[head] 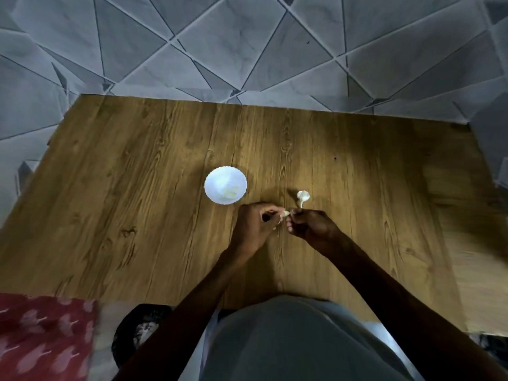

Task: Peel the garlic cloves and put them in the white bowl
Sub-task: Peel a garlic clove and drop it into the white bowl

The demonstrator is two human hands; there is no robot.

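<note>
Left hand [254, 225] is curled up, with thumb and fingertips pinching a small garlic clove [286, 213] right in front of the person, held just above the wooden table [137, 188]. The right hand [312, 228] comes in from the other side with its fingers curled too. Its fingertips meet the same clove, so both hands are on it, knuckle to knuckle almost. It's pretty dim down there, so I can't swear how firmly the right one has hold, but it looks like a pinch on the clove's right end. A thin pale bit hangs off the clove under the left fingers, probably skin.

The white bowl [220, 180] sits on the table just beyond and left of the left hand, near it but not touching. A couple of yellowish peeled pieces [231, 192] lie inside, toward the near side.

Just past the right hand's fingertips there's the rest of the garlic head [303, 196], a small whitish lump with a stalk pointing back toward the hands, lying on the wood by itself.

Other stuff: a red patterned cloth [41, 339] at the near left corner, and grey tiles [247, 45] with a triangle pattern beyond the table's far edge.
</note>
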